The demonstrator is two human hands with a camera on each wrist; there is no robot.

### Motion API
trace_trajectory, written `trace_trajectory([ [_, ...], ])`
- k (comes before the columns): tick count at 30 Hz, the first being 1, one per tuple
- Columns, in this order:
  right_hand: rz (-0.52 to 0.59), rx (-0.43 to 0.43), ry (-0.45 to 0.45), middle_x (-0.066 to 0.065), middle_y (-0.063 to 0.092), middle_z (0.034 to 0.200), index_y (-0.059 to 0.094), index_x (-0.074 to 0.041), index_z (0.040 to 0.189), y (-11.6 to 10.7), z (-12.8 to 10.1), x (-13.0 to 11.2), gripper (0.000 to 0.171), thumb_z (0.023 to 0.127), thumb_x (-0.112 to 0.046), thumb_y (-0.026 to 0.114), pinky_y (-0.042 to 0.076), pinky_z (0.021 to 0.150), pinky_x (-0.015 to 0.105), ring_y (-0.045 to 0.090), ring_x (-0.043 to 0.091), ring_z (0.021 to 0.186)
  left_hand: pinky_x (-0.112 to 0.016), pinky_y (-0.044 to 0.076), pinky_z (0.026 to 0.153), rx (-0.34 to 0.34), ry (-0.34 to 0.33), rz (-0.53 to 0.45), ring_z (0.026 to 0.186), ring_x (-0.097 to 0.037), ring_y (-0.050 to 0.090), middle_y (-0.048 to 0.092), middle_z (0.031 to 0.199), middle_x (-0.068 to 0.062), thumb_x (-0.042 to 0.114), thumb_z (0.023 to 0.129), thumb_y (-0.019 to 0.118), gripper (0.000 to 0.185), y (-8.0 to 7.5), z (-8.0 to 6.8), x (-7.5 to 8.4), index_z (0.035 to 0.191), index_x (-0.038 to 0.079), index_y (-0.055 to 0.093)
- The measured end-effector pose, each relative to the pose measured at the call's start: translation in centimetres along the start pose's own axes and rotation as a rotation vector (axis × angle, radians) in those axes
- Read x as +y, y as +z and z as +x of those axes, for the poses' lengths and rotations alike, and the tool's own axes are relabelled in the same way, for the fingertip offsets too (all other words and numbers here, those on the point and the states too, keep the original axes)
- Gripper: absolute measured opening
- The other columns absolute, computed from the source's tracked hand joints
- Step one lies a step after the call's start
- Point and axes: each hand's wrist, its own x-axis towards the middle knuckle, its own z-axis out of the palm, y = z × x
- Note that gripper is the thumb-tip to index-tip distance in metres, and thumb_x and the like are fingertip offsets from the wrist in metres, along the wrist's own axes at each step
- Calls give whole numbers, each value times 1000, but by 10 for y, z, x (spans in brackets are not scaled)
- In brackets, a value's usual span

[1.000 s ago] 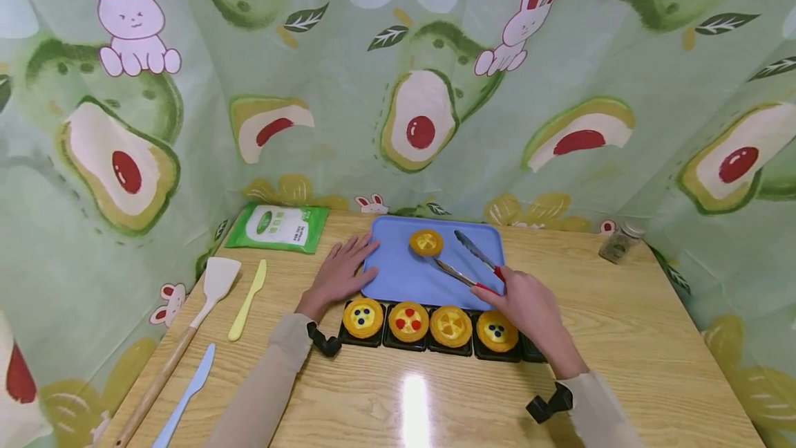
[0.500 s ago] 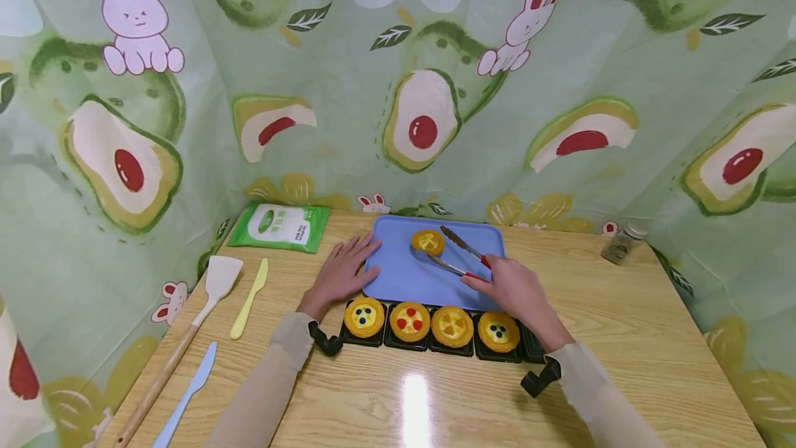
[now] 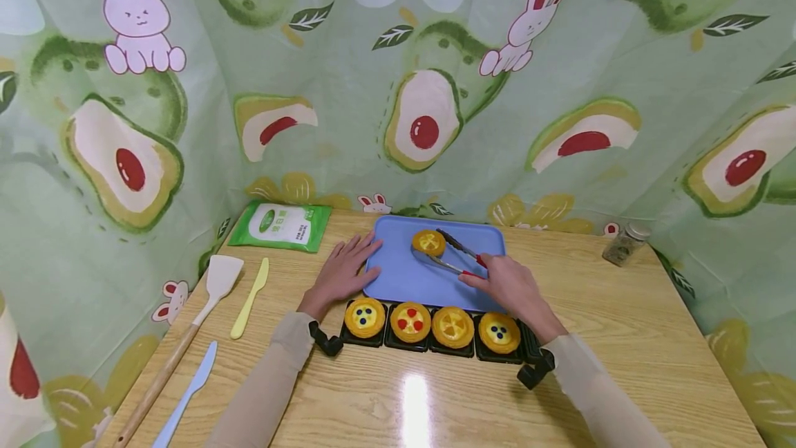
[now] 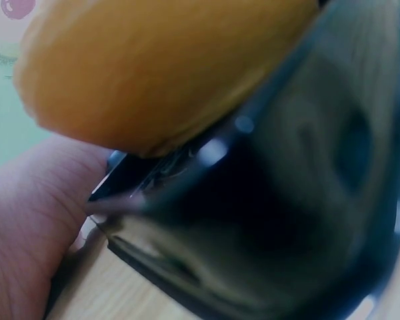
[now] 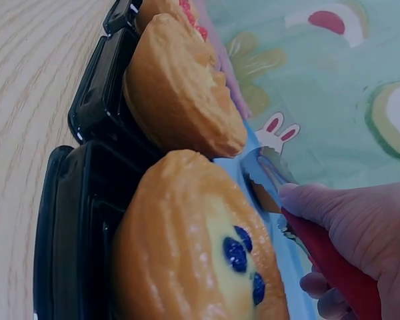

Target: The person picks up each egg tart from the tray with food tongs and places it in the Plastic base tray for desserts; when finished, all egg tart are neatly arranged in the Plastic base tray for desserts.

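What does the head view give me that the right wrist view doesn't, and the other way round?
Only the head view shows the left hand lying flat at the edge of the blue tray, the lone tart between the tong tips, the spatula, the green packet and the jar. Only the right wrist view shows the tarts' pastry sides and the black moulds up close. Both show the right hand gripping the red-handled tongs and the blueberry tart.

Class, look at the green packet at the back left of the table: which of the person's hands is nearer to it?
Left. The left hand rests flat at the blue tray's left edge, just right of the green packet. The right hand grips tongs over the tray, farther right.
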Motion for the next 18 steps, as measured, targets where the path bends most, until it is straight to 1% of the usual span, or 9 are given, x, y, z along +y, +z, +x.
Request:
trace_trajectory([
  [6, 8, 12, -9, -2, 33, 61, 49, -13, 75, 4, 1, 1, 52, 90, -53, 78, 26, 47, 30, 40, 17, 49, -56, 9, 128, 2, -2, 1, 161, -30, 14, 17, 175, 4, 56, 107, 46, 69, -1, 0, 1, 167, 28, 29],
  [13, 6, 30, -23, -2, 31, 61, 47, -13, 73, 6, 2, 1, 52, 91, -52, 78, 23, 48, 30, 38, 17, 48, -58, 11, 127, 19, 8, -7, 160, -33, 18, 21, 174, 1, 54, 106, 49, 68, -2, -1, 3, 166, 25, 33],
  [18, 3, 40, -33, -2, 30, 60, 46, -14, 73, 7, 1, 1, 52, 92, -51, 77, 23, 48, 30, 38, 17, 47, -57, 11, 127, 16, 8, -5, 161, -32, 17, 21, 174, 1, 54, 106, 48, 68, -2, -1, 3, 166, 25, 32],
])
